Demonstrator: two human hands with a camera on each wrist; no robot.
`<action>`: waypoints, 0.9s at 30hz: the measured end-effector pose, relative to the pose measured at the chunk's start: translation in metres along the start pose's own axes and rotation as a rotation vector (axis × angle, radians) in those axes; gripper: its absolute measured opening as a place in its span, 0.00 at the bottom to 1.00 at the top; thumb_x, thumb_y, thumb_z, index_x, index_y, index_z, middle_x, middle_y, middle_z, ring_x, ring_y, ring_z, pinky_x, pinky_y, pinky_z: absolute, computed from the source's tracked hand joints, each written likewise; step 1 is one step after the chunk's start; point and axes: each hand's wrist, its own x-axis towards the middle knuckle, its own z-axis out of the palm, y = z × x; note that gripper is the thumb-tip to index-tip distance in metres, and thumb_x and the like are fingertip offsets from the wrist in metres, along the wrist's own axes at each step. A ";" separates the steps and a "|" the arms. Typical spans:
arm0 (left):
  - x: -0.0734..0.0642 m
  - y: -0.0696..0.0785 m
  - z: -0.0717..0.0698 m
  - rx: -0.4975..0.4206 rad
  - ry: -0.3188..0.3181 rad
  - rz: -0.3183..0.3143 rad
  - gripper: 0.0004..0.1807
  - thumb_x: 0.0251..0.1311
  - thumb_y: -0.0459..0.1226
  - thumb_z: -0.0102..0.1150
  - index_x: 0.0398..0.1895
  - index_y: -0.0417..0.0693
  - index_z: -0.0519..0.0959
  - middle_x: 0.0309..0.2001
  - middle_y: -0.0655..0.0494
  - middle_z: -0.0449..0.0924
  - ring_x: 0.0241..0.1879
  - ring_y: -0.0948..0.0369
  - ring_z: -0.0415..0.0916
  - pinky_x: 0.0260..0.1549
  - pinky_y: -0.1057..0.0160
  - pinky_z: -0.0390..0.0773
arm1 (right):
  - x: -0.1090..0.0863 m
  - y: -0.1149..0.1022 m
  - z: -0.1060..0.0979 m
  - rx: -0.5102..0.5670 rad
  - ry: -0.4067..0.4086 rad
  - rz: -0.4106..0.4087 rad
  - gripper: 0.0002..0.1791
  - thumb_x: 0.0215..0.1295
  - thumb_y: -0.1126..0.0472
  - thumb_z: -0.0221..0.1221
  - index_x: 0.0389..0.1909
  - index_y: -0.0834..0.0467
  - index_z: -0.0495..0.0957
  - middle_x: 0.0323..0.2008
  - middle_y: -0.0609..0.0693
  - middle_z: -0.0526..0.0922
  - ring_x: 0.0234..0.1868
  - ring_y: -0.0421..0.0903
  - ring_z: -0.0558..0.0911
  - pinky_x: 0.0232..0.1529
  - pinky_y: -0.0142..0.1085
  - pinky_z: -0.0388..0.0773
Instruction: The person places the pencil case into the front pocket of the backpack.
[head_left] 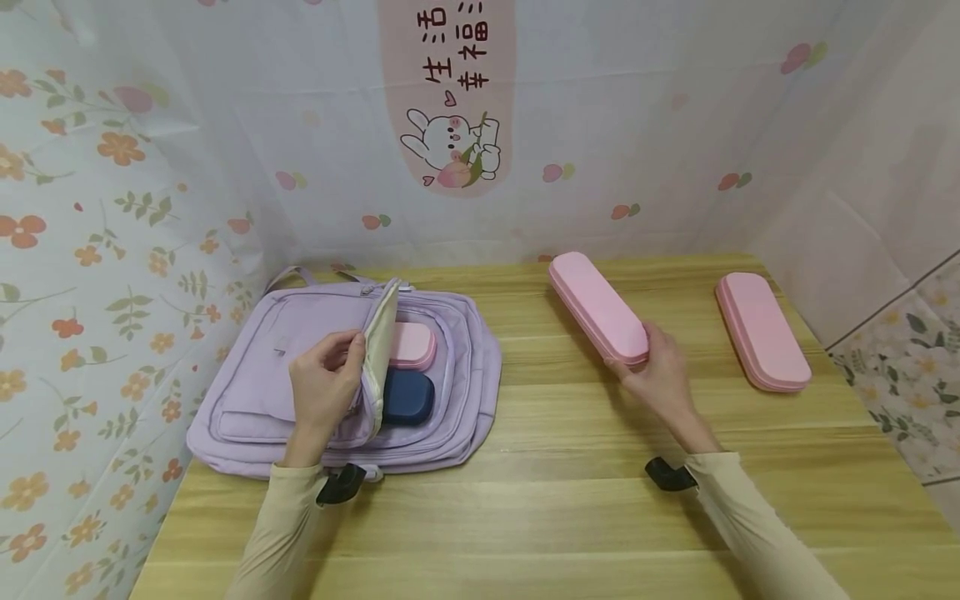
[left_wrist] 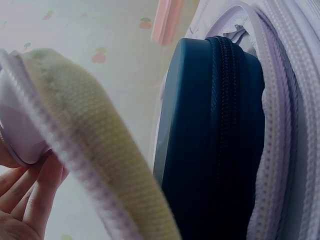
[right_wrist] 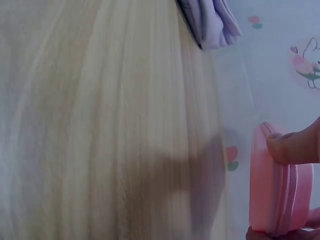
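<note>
My left hand (head_left: 327,383) pinches the edge of the front pocket flap (head_left: 381,358) of a lilac backpack (head_left: 255,333) lying on the table, and holds it raised. Inside the pocket sit a pink case (head_left: 412,345) and a dark blue zippered case (head_left: 408,397), both partly covered by the flap. In the left wrist view the blue case (left_wrist: 192,135) stands close beside the flap's pale lining (left_wrist: 95,115). To the right, my right hand (head_left: 660,375) grips the near end of a long pink zippered case (head_left: 600,306), thumb on one side in the right wrist view.
Another long pink case (head_left: 763,332) lies at the table's right side. The wooden table (head_left: 510,517) meets a patterned cloth (head_left: 315,167) at the back and left. Black wrist mounts (head_left: 670,475) stick out from both wrists.
</note>
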 end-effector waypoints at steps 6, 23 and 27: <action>0.000 0.000 0.000 -0.008 -0.002 -0.003 0.06 0.62 0.22 0.61 0.37 0.22 0.84 0.30 0.30 0.85 0.26 0.85 0.76 0.29 0.86 0.76 | -0.005 -0.009 0.004 0.019 -0.037 -0.039 0.43 0.52 0.61 0.74 0.64 0.77 0.66 0.56 0.77 0.75 0.57 0.71 0.74 0.59 0.63 0.70; -0.002 -0.001 0.001 -0.018 -0.004 0.000 0.06 0.61 0.22 0.61 0.37 0.22 0.84 0.30 0.29 0.85 0.27 0.85 0.76 0.29 0.85 0.77 | -0.014 -0.039 0.013 0.176 -0.215 -0.223 0.46 0.50 0.66 0.77 0.69 0.72 0.65 0.60 0.68 0.77 0.56 0.60 0.80 0.52 0.51 0.84; -0.002 -0.002 0.001 -0.020 -0.004 -0.004 0.06 0.62 0.22 0.61 0.37 0.22 0.84 0.30 0.29 0.85 0.27 0.85 0.76 0.30 0.85 0.77 | -0.017 -0.044 0.015 0.208 -0.264 -0.218 0.46 0.53 0.65 0.76 0.70 0.70 0.64 0.62 0.68 0.75 0.58 0.60 0.79 0.54 0.51 0.83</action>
